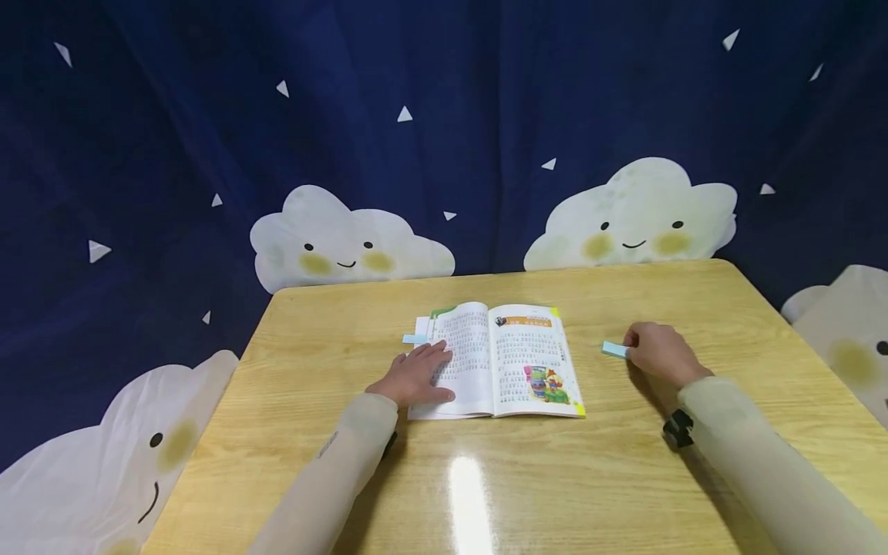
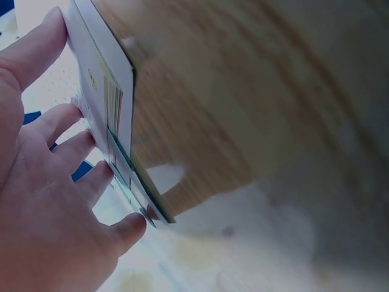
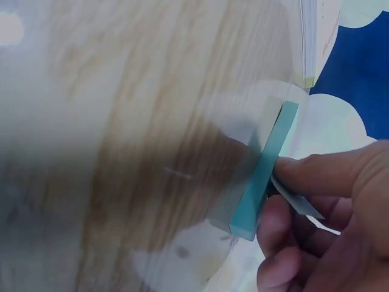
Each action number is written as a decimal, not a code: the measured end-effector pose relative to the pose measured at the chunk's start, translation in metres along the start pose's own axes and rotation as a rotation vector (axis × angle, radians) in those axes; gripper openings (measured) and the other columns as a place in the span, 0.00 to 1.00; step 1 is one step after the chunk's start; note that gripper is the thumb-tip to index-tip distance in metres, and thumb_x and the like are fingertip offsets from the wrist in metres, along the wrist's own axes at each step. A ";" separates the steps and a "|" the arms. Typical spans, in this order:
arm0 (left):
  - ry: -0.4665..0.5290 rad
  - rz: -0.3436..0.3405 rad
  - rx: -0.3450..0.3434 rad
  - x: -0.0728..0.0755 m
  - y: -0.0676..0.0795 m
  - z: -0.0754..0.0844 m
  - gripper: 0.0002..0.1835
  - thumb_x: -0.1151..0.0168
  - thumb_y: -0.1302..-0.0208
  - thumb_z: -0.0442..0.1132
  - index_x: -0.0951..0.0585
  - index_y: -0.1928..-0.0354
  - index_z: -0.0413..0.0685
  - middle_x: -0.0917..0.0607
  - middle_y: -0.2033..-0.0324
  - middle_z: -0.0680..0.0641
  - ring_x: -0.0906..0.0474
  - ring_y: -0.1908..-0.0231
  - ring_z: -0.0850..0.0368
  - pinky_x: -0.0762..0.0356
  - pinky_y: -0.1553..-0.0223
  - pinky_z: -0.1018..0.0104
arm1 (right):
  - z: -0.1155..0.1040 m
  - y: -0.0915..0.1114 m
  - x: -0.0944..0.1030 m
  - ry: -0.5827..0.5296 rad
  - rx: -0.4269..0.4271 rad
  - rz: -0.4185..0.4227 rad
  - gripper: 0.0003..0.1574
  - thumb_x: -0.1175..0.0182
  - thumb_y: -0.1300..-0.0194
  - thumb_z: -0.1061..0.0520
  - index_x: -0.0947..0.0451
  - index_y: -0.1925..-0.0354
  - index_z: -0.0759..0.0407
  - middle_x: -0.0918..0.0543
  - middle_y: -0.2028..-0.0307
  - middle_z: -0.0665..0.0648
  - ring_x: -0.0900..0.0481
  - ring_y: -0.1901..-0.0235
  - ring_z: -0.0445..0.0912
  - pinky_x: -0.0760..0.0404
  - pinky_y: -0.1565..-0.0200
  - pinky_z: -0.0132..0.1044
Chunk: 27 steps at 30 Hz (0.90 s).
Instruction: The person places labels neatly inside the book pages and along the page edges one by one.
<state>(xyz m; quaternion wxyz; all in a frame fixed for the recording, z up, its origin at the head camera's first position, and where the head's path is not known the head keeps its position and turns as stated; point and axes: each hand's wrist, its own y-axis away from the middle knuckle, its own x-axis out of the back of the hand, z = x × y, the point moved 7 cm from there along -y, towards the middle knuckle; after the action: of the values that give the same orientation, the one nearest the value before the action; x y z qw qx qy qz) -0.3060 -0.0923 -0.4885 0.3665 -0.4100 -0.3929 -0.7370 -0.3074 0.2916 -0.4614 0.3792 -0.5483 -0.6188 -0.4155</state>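
An open book [image 1: 513, 351] with printed text and a coloured picture lies on the table. My left hand [image 1: 409, 376] rests on its left page, fingers spread and nearly straight. A pale blue sticky note [image 1: 414, 339] sticks out past the book's left edge, just beyond those fingers. To the right of the book, my right hand [image 1: 660, 353] is at a light blue sticky note pad [image 1: 613, 350]. Up close in the right wrist view, the thumb and curled fingers pinch a thin sticky note [image 3: 299, 204] that bends away from the pad's face.
The wooden table [image 1: 312, 385] reaches back to a dark blue curtain [image 1: 479, 116] printed with clouds and small white triangles. A bright light reflection lies on the tabletop in front of the book. Each sleeved wrist wears a dark device [image 1: 678, 428].
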 end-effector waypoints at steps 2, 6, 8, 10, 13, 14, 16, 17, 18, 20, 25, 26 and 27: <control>-0.002 -0.006 0.001 -0.001 0.001 0.000 0.41 0.32 0.39 0.57 0.36 0.25 0.59 0.45 0.21 0.54 0.51 0.22 0.46 0.53 0.25 0.37 | 0.001 0.001 -0.002 -0.004 -0.004 -0.008 0.08 0.41 0.36 0.60 0.22 0.66 0.66 0.21 0.73 0.59 0.28 0.74 0.49 0.31 0.72 0.37; -0.011 -0.003 0.006 -0.003 0.001 -0.002 0.41 0.33 0.39 0.58 0.36 0.25 0.59 0.45 0.21 0.55 0.51 0.21 0.46 0.54 0.25 0.38 | 0.002 0.001 -0.006 -0.004 -0.020 -0.021 0.14 0.41 0.33 0.52 0.23 0.68 0.62 0.22 0.77 0.55 0.29 0.77 0.46 0.34 0.76 0.35; -0.014 0.000 0.004 -0.003 0.002 -0.003 0.41 0.33 0.39 0.58 0.36 0.25 0.59 0.45 0.21 0.54 0.51 0.21 0.46 0.54 0.25 0.37 | 0.000 -0.001 -0.007 -0.007 -0.026 -0.029 0.15 0.41 0.32 0.50 0.24 0.68 0.61 0.22 0.79 0.53 0.29 0.78 0.45 0.34 0.77 0.35; -0.006 0.000 -0.001 -0.002 0.003 -0.003 0.41 0.34 0.38 0.58 0.36 0.25 0.58 0.45 0.21 0.54 0.51 0.21 0.46 0.54 0.25 0.37 | -0.002 -0.002 -0.006 -0.008 -0.025 -0.034 0.15 0.42 0.32 0.49 0.24 0.68 0.60 0.22 0.78 0.53 0.28 0.78 0.45 0.34 0.77 0.35; 0.009 -0.001 -0.010 0.000 0.005 -0.001 0.41 0.34 0.38 0.57 0.36 0.25 0.57 0.45 0.21 0.53 0.51 0.21 0.45 0.54 0.25 0.36 | -0.004 -0.005 -0.005 -0.005 -0.033 -0.024 0.15 0.43 0.33 0.49 0.25 0.69 0.59 0.23 0.78 0.53 0.28 0.78 0.46 0.34 0.77 0.36; 0.013 -0.002 -0.012 0.000 0.005 -0.001 0.41 0.34 0.38 0.57 0.36 0.25 0.57 0.45 0.21 0.53 0.51 0.21 0.45 0.55 0.25 0.36 | -0.004 -0.006 -0.004 -0.004 -0.040 -0.020 0.15 0.44 0.33 0.49 0.25 0.70 0.59 0.23 0.78 0.54 0.29 0.78 0.46 0.34 0.77 0.36; 0.010 -0.003 -0.013 -0.001 0.004 -0.001 0.41 0.34 0.38 0.57 0.36 0.25 0.57 0.45 0.21 0.53 0.51 0.21 0.45 0.54 0.25 0.36 | -0.005 -0.007 -0.004 0.003 -0.052 -0.009 0.15 0.44 0.34 0.49 0.26 0.71 0.59 0.23 0.78 0.54 0.29 0.78 0.46 0.35 0.78 0.36; 0.009 -0.004 -0.013 -0.001 0.004 0.000 0.41 0.34 0.38 0.58 0.36 0.25 0.57 0.45 0.21 0.53 0.51 0.21 0.45 0.54 0.25 0.36 | -0.006 -0.008 -0.005 0.001 -0.059 -0.010 0.16 0.44 0.34 0.48 0.26 0.72 0.59 0.24 0.78 0.53 0.29 0.78 0.46 0.35 0.78 0.36; 0.006 -0.005 -0.014 -0.002 0.004 0.000 0.41 0.34 0.38 0.58 0.37 0.25 0.58 0.45 0.21 0.53 0.51 0.21 0.45 0.54 0.25 0.36 | -0.006 -0.009 -0.006 -0.001 -0.067 -0.015 0.17 0.44 0.34 0.47 0.27 0.72 0.58 0.24 0.79 0.53 0.30 0.78 0.46 0.35 0.78 0.36; 0.004 -0.009 -0.015 -0.003 0.003 0.000 0.41 0.34 0.38 0.58 0.37 0.25 0.58 0.46 0.21 0.53 0.52 0.21 0.46 0.54 0.25 0.37 | -0.005 -0.009 -0.009 -0.008 -0.083 -0.036 0.20 0.44 0.33 0.45 0.28 0.74 0.57 0.26 0.80 0.52 0.31 0.79 0.45 0.36 0.78 0.36; 0.000 -0.004 -0.017 -0.003 0.002 0.000 0.41 0.34 0.38 0.58 0.37 0.25 0.58 0.46 0.21 0.54 0.52 0.21 0.46 0.54 0.25 0.37 | -0.005 -0.012 -0.010 -0.015 -0.078 -0.050 0.18 0.43 0.33 0.49 0.27 0.74 0.58 0.27 0.80 0.52 0.33 0.79 0.45 0.35 0.77 0.36; -0.001 0.000 -0.015 -0.002 0.002 0.000 0.41 0.34 0.38 0.58 0.37 0.25 0.58 0.46 0.21 0.53 0.51 0.21 0.46 0.54 0.25 0.37 | -0.006 -0.012 -0.008 -0.015 -0.068 -0.043 0.16 0.42 0.33 0.51 0.26 0.73 0.60 0.26 0.79 0.53 0.32 0.78 0.46 0.34 0.76 0.36; -0.001 0.002 -0.013 -0.002 0.002 -0.001 0.41 0.34 0.38 0.58 0.37 0.25 0.58 0.45 0.21 0.54 0.51 0.21 0.46 0.54 0.25 0.37 | -0.007 -0.013 -0.007 -0.016 -0.061 -0.036 0.14 0.43 0.33 0.53 0.25 0.72 0.61 0.25 0.78 0.55 0.31 0.78 0.46 0.33 0.76 0.36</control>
<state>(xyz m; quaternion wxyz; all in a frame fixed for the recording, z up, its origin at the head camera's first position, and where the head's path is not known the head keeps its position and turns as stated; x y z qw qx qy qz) -0.3040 -0.0932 -0.4897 0.3645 -0.4130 -0.3878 -0.7390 -0.3195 0.2817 -0.4670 0.3500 -0.5517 -0.6185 -0.4366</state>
